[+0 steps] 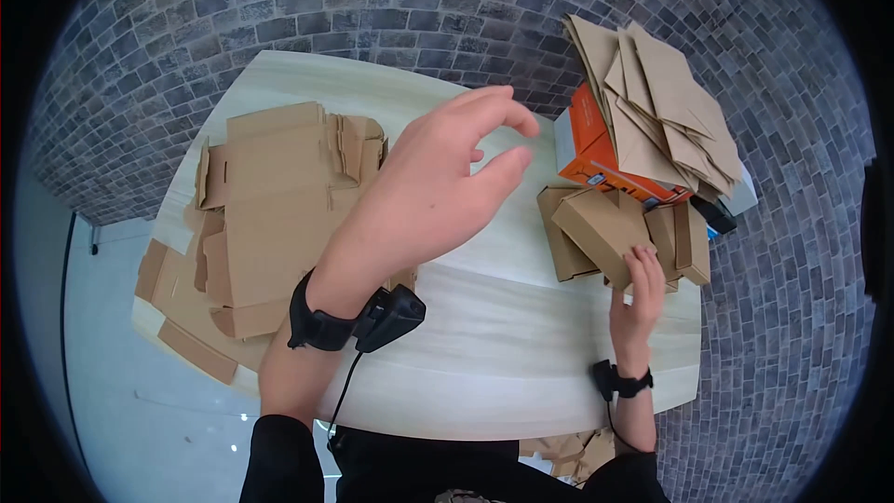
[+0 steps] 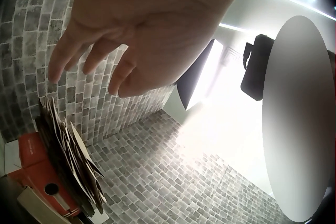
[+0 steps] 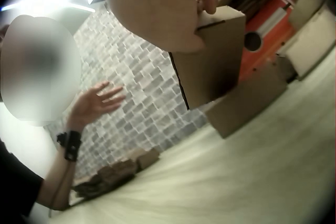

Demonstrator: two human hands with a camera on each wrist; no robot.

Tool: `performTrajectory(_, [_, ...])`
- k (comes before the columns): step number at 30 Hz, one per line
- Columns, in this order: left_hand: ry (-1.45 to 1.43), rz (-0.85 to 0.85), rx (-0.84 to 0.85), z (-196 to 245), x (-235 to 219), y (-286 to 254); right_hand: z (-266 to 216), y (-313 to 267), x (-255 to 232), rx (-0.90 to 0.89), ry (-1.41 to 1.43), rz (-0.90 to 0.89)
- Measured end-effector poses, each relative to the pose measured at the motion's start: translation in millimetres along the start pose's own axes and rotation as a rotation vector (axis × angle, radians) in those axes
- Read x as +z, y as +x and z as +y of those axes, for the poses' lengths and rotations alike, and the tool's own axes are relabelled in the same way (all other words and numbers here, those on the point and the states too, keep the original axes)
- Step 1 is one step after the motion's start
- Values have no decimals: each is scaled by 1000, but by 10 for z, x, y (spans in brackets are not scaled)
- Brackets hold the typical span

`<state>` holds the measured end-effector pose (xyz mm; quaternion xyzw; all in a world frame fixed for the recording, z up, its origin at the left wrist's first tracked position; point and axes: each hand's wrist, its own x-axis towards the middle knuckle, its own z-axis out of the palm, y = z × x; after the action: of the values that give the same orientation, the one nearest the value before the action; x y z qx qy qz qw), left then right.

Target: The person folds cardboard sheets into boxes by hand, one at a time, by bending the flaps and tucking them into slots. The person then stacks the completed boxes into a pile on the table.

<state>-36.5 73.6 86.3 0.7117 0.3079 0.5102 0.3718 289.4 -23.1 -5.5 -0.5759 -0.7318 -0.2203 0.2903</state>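
Observation:
My left hand (image 1: 433, 172) is raised over the middle of the table, fingers bent loosely with nothing in them; the left wrist view shows the same empty hand (image 2: 136, 35). At the right, my right hand (image 1: 641, 293) holds the near end of a small brown cardboard box (image 1: 601, 228), fingers on its upper face. In the right wrist view this hand (image 3: 163, 11) grips the box (image 3: 215, 61), which is tilted. Beside and beneath it are other small cardboard boxes (image 1: 684, 237). Flattened cardboard sheets (image 1: 270, 224) lie stacked at the left.
An orange box (image 1: 587, 135) stands at the back right, with several folded brown paper pieces (image 1: 675, 102) on top. The pale table (image 1: 484, 354) backs onto a brick-patterned wall (image 1: 391, 9). More cardboard (image 1: 582, 452) is below the table's front edge.

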Motion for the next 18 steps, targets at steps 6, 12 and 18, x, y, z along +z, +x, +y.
performTrajectory(6, [140,-88,21,105,-28,-98,-304,97,-46,159,180,-323])
performTrajectory(12, [216,-209,131,106,-18,-139,-573,280,-380,266,556,-318])
performTrajectory(18, [107,-31,-165,110,-317,-208,-763,255,-104,225,932,-562])
